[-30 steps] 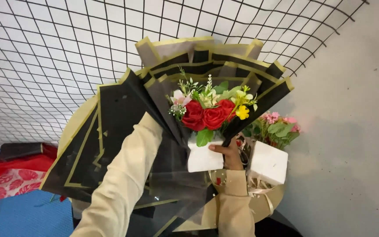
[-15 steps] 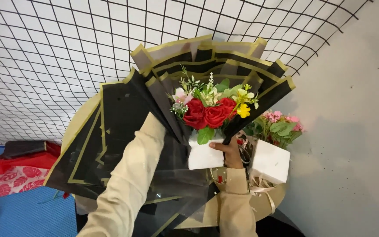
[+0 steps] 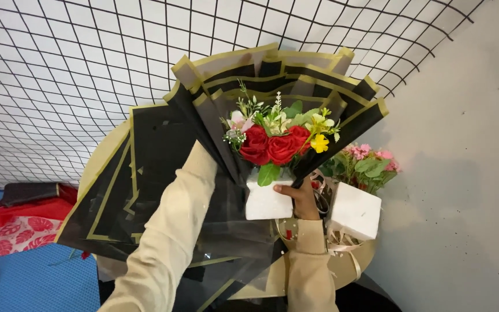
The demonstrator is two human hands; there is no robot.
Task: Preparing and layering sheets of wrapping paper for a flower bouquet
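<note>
My right hand (image 3: 302,199) grips a white foam block (image 3: 265,203) that carries red roses (image 3: 272,147), a yellow flower and green sprigs. Black wrapping sheets with gold edges (image 3: 163,144) fan out behind and to the left of the flowers. My left arm in a beige sleeve (image 3: 174,231) reaches up into these sheets. The left hand itself is hidden behind the black paper beside the roses.
A second white foam block (image 3: 354,211) with pink flowers (image 3: 371,159) stands to the right, with beige ribbon (image 3: 342,248) below it. A black wire grid (image 3: 59,69) hangs behind. A grey wall (image 3: 463,173) is on the right. A red bag (image 3: 12,228) lies on a blue mat (image 3: 41,283).
The black sheets have shifted a little to the right and closed in toward the roses. My right hand has stayed on the foam block.
</note>
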